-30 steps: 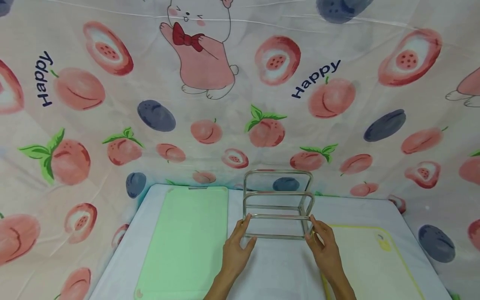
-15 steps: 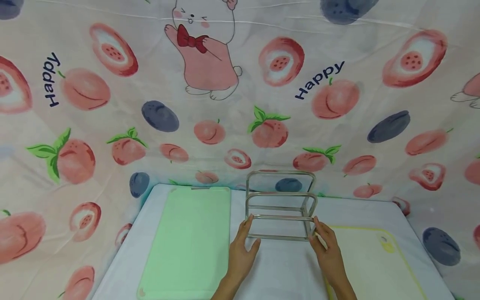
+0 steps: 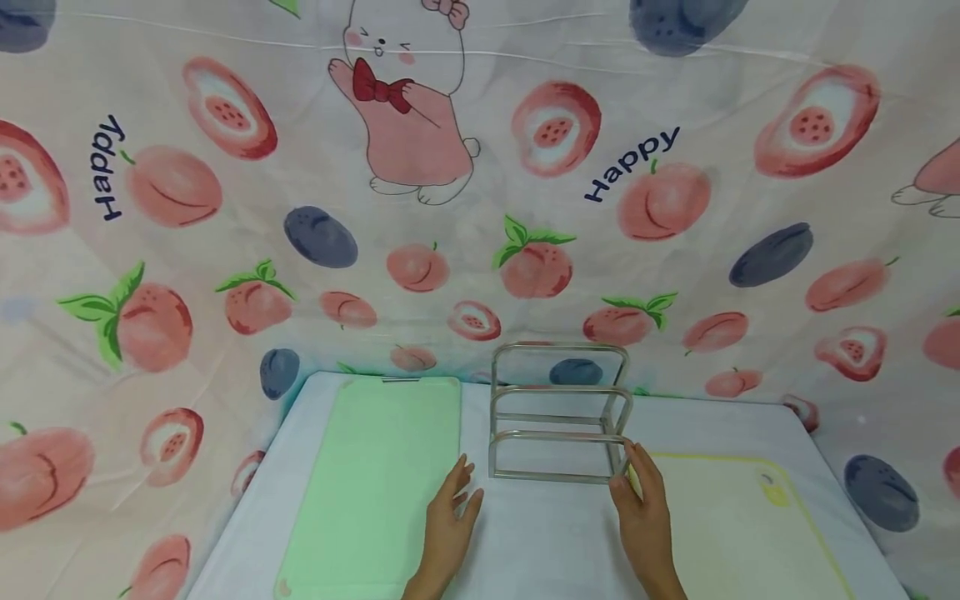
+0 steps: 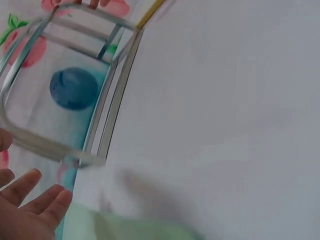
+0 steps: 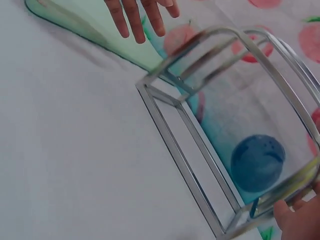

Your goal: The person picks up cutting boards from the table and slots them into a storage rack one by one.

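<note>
A silver metal rack (image 3: 558, 437) with several upright loops stands on the white table, between two boards. My left hand (image 3: 447, 521) is spread beside the green cutting board's right edge, apart from the rack and holding nothing; the left wrist view shows its fingers (image 4: 55, 205) loosely extended below the rack's near corner. At the rack's front right corner is my right hand (image 3: 643, 521), its fingers nearly straight and its fingertips at the metal frame. In the right wrist view only the thumb and part of that hand (image 5: 302, 222) show against the rack's end.
To the left lies a green cutting board (image 3: 375, 487). A pale board with a yellow rim (image 3: 738, 525) lies to the right, partly behind my right hand. A fruit-printed cloth (image 3: 480, 200) hangs behind and around the white table (image 3: 543, 542).
My left hand has come away from the rack's left side, moving left and toward me. The right hand stays at the rack's right corner, shifted slightly down. The rack stays in place.
</note>
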### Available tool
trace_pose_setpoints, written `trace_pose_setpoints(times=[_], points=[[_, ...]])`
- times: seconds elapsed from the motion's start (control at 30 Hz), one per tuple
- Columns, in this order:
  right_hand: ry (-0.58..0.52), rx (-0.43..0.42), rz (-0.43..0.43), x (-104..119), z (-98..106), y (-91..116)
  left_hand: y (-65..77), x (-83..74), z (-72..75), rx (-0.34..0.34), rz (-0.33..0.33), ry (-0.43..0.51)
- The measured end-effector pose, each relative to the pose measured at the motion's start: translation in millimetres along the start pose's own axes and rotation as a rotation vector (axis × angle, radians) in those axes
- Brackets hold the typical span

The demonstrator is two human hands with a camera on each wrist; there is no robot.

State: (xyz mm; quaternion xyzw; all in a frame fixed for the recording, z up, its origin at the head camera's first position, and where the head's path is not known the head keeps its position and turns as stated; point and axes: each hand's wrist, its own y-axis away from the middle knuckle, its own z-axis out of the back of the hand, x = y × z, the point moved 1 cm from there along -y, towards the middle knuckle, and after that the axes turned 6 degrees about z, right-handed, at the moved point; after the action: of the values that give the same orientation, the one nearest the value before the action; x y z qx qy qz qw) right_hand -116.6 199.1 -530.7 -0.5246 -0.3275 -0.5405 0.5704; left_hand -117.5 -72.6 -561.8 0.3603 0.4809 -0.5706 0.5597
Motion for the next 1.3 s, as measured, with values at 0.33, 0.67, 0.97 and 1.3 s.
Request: trace_pose_setpoints(times=[0.33, 0.67, 0.97, 1.3], points=[[-0.068, -0.022, 0.088, 11.5, -38.2, 19.6, 7.1, 24.2, 72.5, -0.191, 0.140, -0.062], [-0.130, 0.211, 0.011, 18.9, -103.3, 38.3, 14.2, 39.3, 141.8, -0.379, 0.234, -0.216], [-0.199, 0.398, -0.040, 30.9, -151.3, 45.6, 8.9, 40.8, 174.3, -0.451, 0.258, -0.223], [-0.107, 0.416, -0.124, 18.8, -181.9, 47.4, 6.5, 54.4, 190.6, -0.465, 0.298, -0.285]])
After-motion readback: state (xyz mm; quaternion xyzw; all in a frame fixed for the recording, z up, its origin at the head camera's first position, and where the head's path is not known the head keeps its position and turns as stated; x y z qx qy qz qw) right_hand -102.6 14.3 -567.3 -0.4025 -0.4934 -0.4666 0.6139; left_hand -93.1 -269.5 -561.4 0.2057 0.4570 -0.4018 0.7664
